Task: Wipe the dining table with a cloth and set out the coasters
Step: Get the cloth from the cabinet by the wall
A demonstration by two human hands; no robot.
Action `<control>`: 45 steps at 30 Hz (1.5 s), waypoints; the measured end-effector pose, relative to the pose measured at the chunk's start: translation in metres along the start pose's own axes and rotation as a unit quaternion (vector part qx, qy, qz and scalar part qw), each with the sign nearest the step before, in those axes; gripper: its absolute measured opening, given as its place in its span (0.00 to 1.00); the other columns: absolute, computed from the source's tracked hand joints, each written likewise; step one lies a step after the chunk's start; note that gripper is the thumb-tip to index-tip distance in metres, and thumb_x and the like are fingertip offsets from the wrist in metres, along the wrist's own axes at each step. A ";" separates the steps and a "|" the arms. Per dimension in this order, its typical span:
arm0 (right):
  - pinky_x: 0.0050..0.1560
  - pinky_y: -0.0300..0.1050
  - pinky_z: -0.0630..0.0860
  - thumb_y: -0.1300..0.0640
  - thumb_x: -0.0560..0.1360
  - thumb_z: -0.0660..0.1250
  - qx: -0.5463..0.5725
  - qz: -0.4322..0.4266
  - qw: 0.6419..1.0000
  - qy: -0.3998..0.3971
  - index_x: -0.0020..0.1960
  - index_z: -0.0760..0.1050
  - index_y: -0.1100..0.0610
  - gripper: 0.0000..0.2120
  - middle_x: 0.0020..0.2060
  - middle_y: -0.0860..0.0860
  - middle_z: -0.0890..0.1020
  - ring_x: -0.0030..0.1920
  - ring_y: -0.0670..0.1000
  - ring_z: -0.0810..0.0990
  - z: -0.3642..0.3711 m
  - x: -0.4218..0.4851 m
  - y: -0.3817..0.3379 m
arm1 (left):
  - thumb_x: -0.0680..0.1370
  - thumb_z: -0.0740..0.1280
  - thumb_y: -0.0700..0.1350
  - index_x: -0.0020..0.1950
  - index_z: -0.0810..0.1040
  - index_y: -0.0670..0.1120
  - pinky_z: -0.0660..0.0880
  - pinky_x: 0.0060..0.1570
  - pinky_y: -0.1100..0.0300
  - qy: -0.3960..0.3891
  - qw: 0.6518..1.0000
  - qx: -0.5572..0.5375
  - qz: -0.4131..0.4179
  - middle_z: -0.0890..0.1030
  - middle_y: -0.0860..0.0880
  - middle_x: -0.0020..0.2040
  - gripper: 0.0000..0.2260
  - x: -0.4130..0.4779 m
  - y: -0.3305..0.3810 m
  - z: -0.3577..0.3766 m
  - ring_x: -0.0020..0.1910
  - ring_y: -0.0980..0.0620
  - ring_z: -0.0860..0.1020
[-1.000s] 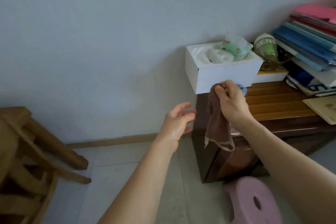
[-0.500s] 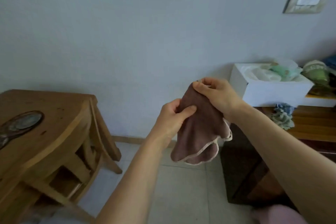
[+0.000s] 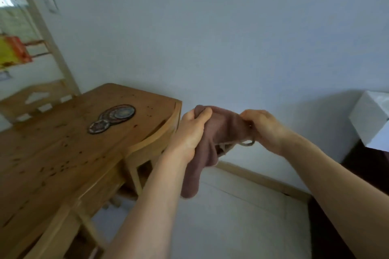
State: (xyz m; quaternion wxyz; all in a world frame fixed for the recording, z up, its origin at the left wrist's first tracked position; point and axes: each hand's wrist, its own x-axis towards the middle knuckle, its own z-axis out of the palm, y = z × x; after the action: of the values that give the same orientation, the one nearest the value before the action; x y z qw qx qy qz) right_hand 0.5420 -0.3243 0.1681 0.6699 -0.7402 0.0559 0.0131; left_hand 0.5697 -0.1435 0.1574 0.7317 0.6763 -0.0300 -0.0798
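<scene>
Two bare forearms reach forward over a pale tiled floor. The left hand is closed around one end of a soft brown cloth, fingers curled over its bunched top. The right hand pinches the other end, where a pale stitched hem loops out below the fingers. The cloth is stretched between the hands in mid-air, and a long fold droops down past the left wrist. It hangs just beside the rounded corner of the table, not touching it. The table is warm, knotty wood with dark specks. Farther along its top lie round, patterned coasters, overlapping in a small cluster. A wooden chair back rises behind the table. At the far right stands a white box against the plain pale wall.
</scene>
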 end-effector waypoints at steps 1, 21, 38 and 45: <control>0.31 0.43 0.68 0.62 0.77 0.59 0.033 0.024 0.999 0.003 0.35 0.70 0.58 0.11 0.29 0.55 0.70 0.29 0.52 0.70 0.010 0.002 -0.004 | 0.79 0.68 0.51 0.58 0.80 0.47 0.79 0.52 0.54 0.010 1.000 -0.003 -0.023 0.85 0.48 0.51 0.11 0.001 -0.002 -0.010 0.50 0.51 0.83; 0.45 0.46 0.80 0.67 0.76 0.65 0.055 0.052 0.997 0.000 0.51 0.81 0.59 0.08 0.45 0.58 0.84 0.44 0.55 0.83 0.162 0.129 0.019 | 0.77 0.65 0.35 0.74 0.64 0.56 0.78 0.55 0.43 0.212 0.970 0.007 -0.122 0.75 0.50 0.65 0.29 0.064 -0.031 -0.167 0.58 0.47 0.77; 0.51 0.39 0.77 0.71 0.72 0.63 -0.242 -0.122 0.950 -0.154 0.62 0.76 0.57 0.21 0.57 0.54 0.78 0.55 0.52 0.78 0.134 0.352 -0.018 | 0.76 0.65 0.31 0.69 0.72 0.48 0.74 0.49 0.60 0.258 0.928 0.262 -0.053 0.75 0.47 0.62 0.23 0.244 0.001 -0.163 0.56 0.50 0.74; 0.53 0.45 0.75 0.62 0.78 0.63 -0.309 -0.235 0.911 -0.141 0.55 0.79 0.53 0.10 0.53 0.51 0.81 0.52 0.51 0.78 0.169 0.420 -0.022 | 0.81 0.64 0.39 0.68 0.75 0.47 0.69 0.49 0.64 0.367 0.853 0.370 -0.011 0.77 0.49 0.62 0.16 0.290 0.009 -0.193 0.55 0.55 0.73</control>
State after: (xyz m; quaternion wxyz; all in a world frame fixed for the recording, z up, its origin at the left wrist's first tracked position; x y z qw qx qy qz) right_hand 0.9708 -0.1821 0.1329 0.3923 -0.8925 -0.2215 -0.0233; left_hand 0.8853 0.0020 0.1320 0.3839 0.8776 0.2211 0.1833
